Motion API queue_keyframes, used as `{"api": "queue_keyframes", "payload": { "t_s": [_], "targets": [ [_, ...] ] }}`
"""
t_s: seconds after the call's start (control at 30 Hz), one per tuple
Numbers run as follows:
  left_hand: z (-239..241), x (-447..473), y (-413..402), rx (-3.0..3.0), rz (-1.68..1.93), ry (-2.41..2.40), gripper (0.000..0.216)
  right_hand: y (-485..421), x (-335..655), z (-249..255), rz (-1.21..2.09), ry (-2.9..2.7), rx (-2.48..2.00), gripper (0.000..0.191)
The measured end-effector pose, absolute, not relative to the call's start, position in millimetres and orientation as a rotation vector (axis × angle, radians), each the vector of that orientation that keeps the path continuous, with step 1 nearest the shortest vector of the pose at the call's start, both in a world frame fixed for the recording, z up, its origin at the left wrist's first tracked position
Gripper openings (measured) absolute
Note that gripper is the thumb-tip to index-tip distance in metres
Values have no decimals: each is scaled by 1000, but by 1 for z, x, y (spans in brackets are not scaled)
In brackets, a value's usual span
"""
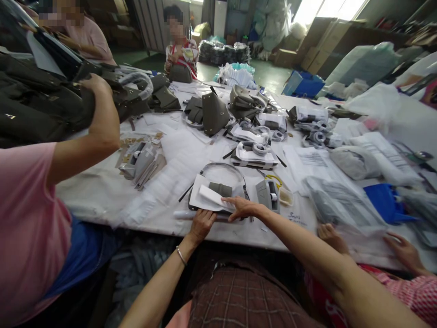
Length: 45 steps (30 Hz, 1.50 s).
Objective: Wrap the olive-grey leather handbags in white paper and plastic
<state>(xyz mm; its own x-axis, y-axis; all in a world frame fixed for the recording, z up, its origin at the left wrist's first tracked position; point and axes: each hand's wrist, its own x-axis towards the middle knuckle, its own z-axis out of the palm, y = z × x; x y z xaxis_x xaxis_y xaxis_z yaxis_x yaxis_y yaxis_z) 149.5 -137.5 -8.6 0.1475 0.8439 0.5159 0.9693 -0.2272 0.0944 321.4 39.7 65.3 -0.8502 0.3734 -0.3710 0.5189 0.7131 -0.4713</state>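
A dark olive handbag lies on the table before me, its clear-wrapped handle arching away from me. A white sheet covers part of it, and a folded white piece rests on top. My left hand grips the bag's near edge, with its thumb hidden. My right hand reaches over the bag's right part, index finger stretched to the end of the folded white piece and thumb apart. Just right of the bag stands a grey tape dispenser, beside yellow-handled scissors.
Several partly wrapped bags stand farther back. Stacked grey-brown pieces and white wrapping sheets lie to the left. A co-worker's arm reaches over dark bags at left. Another person's hands hold plastic wrapping at right.
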Motion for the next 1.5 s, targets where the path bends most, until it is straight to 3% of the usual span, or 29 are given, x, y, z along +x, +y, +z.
{"api": "queue_keyframes", "payload": {
  "t_s": [0.13,0.43,0.7,1.0,1.2,1.5],
  "targets": [
    [-11,170,-127,-2151,-769,-1737,18,23,322,57,-738,2749,723,105],
    [-20,175,-129,-2218,-717,-1768,23,-13,328,42,-376,2880,961,73],
    [20,161,-124,-2187,-465,-1692,45,-14,326,41,-280,2939,862,56],
    [23,153,-86,-2370,-211,-1864,30,-14,326,41,-290,2977,862,62],
    [22,135,-90,-2486,-241,-1656,37,-18,327,28,-257,3042,838,57],
    [-21,146,-111,-2279,-336,-1665,46,-23,328,4,-193,3084,822,55]
  ]
}}
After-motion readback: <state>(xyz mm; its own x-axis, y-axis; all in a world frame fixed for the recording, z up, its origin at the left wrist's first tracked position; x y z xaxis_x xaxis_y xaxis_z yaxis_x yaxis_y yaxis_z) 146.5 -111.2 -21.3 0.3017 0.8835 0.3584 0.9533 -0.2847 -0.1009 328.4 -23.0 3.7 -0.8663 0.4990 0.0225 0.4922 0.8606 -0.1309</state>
